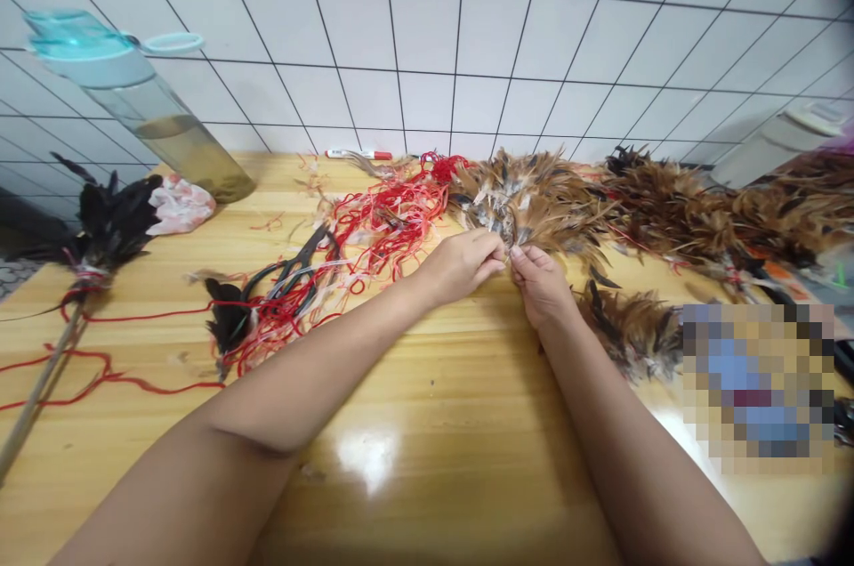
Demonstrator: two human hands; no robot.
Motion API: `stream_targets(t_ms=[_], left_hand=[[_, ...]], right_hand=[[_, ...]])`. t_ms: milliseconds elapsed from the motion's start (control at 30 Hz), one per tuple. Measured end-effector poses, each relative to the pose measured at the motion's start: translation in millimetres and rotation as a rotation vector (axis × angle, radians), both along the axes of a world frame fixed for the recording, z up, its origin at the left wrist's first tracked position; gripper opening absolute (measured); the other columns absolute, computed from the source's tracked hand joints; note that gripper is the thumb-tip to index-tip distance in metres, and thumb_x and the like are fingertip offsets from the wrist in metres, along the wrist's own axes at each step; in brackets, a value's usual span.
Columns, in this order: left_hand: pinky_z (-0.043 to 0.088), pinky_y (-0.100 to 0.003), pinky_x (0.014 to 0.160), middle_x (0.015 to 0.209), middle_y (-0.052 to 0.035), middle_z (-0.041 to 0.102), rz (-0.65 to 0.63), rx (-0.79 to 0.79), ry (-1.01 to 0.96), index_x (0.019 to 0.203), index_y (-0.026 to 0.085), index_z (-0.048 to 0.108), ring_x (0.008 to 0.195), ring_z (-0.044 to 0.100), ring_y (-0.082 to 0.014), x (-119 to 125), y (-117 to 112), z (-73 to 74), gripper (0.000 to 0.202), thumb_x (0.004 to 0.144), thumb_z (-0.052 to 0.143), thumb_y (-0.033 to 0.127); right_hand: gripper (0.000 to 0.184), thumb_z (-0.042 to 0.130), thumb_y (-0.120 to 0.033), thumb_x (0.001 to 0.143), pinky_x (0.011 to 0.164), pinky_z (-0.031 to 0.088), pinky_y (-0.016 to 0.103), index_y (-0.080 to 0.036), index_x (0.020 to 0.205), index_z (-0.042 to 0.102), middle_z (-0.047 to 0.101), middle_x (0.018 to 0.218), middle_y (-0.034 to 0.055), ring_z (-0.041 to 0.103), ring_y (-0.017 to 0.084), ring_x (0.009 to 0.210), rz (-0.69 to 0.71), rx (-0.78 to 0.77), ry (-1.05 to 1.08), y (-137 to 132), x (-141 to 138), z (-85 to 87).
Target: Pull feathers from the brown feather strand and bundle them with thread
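Both hands meet at the near edge of a pile of brown feathers (534,201). My left hand (465,265) is closed in a pinch, its fingers curled toward the right. Close beside it, my right hand (542,283) pinches with thumb and finger, almost touching the left. Whatever sits between the fingertips is too small and blurred to make out. Left of the hands lies a tangle of red string (393,214). Black-handled scissors (294,268) rest partly under the string, next to a small tuft of black feathers (230,317).
At left stand a bottle with a blue lid (166,121), a crumpled tissue (183,203) and a stick topped with black feathers (110,219). A red-and-white marker (357,155) lies by the tiled wall. More brown feathers (721,201) spread along the right of the wooden table (433,459).
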State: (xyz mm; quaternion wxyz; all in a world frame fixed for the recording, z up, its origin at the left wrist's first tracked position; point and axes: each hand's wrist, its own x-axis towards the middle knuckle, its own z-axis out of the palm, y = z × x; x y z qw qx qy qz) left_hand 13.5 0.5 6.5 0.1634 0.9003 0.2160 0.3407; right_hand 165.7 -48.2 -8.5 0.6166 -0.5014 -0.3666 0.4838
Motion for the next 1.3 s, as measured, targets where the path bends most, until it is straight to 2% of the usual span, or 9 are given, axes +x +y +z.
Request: stream_targets(t_ms=[200, 467, 833, 1000, 1100, 1200, 1300], left_hand=[[0.041, -0.024, 0.07, 0.081, -0.0024, 0.057, 0.004, 0.018, -0.031, 0.085, 0.017, 0.052, 0.074, 0.053, -0.0122, 1, 1, -3.8, 0.004, 0.087, 0.051, 0.02], [0.044, -0.024, 0.072, 0.088, -0.004, 0.059, 0.002, 0.0, -0.064, 0.097, 0.017, 0.052, 0.08, 0.055, -0.0125, 2, -5, 1.1, 0.011, 0.086, 0.05, 0.017], [0.042, -0.025, 0.071, 0.084, -0.0041, 0.06, 0.039, 0.029, -0.071, 0.09, 0.016, 0.052, 0.077, 0.054, -0.013, 4, -4, 0.6, 0.006, 0.087, 0.046, 0.014], [0.042, -0.024, 0.071, 0.082, -0.0037, 0.06, 0.05, 0.022, -0.105, 0.088, 0.015, 0.053, 0.077, 0.054, -0.0126, 4, -3, -1.6, 0.006, 0.086, 0.047, 0.013], [0.042, -0.024, 0.07, 0.08, -0.0027, 0.059, 0.035, -0.067, -0.135, 0.086, 0.015, 0.054, 0.074, 0.053, -0.0116, 4, -4, 1.7, 0.004, 0.084, 0.051, 0.014], [0.042, -0.022, 0.066, 0.077, -0.0009, 0.059, 0.018, -0.29, -0.183, 0.084, 0.015, 0.056, 0.069, 0.053, -0.0099, 4, -5, 7.8, 0.006, 0.081, 0.057, 0.019], [0.041, -0.02, 0.061, 0.072, 0.0012, 0.058, 0.058, -0.524, -0.255, 0.081, 0.014, 0.057, 0.064, 0.051, -0.008, 5, -4, 10.6, 0.008, 0.08, 0.057, 0.022]], right_hand=[[0.038, 0.079, -0.049, 0.056, 0.047, 0.023, 0.023, -0.018, 0.062, 0.057, 0.042, 0.049, -0.0073, 0.029, 0.006, 0.048, 0.008, -0.006, -0.025, -1, -2, 3.0], [0.04, 0.075, -0.053, 0.058, 0.047, 0.027, 0.024, -0.02, 0.063, 0.053, 0.04, 0.051, -0.0071, 0.03, 0.007, 0.047, 0.004, -0.014, -0.093, -1, -3, 3.9], [0.041, 0.077, -0.053, 0.056, 0.052, 0.035, 0.024, -0.02, 0.063, 0.054, 0.045, 0.053, -0.0055, 0.041, 0.009, 0.054, 0.003, 0.01, -0.084, -1, -7, 4.0], [0.043, 0.074, -0.056, 0.058, 0.052, 0.034, 0.024, -0.02, 0.061, 0.051, 0.044, 0.053, -0.0049, 0.041, 0.01, 0.054, 0.0, 0.002, -0.134, -1, -8, 2.5], [0.042, 0.074, -0.056, 0.057, 0.052, 0.034, 0.024, -0.021, 0.062, 0.051, 0.043, 0.053, -0.0053, 0.04, 0.009, 0.053, -0.011, -0.003, -0.137, -1, -7, 2.0], [0.041, 0.073, -0.055, 0.058, 0.052, 0.034, 0.024, -0.021, 0.062, 0.05, 0.043, 0.053, -0.0054, 0.04, 0.009, 0.053, -0.021, -0.006, -0.128, -1, -7, 1.7], [0.039, 0.072, -0.054, 0.059, 0.052, 0.035, 0.024, -0.021, 0.062, 0.051, 0.047, 0.054, -0.0043, 0.041, 0.01, 0.054, -0.004, -0.017, -0.157, -1, -8, 0.4]])
